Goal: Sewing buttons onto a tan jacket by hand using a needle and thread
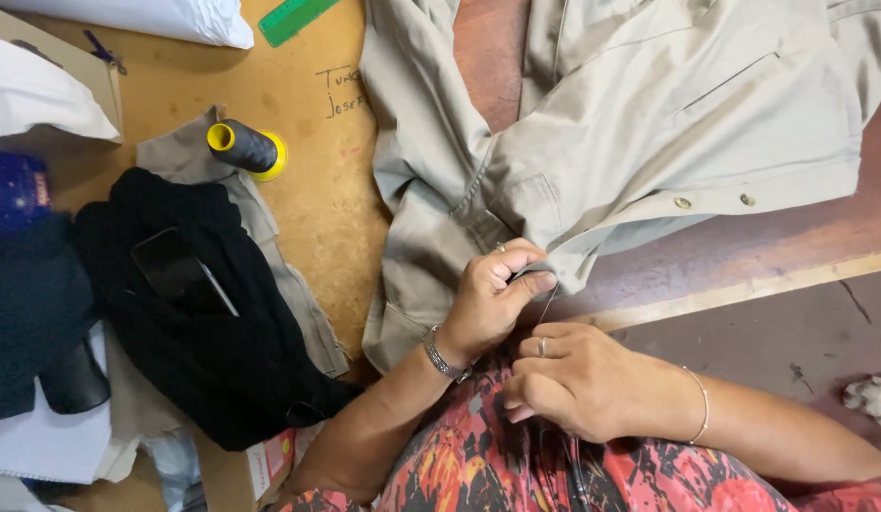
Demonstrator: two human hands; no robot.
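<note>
The needle is too small to make out, only a thin thread showing at frame centre between the right hand, fingers curled shut, and the left hand pinching the beige garment's hem just above it.

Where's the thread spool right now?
Head view, upper left: the dark thread spool with yellow ends lies on the wooden table, beside the beige fabric scrap, above the black cloth.
</note>
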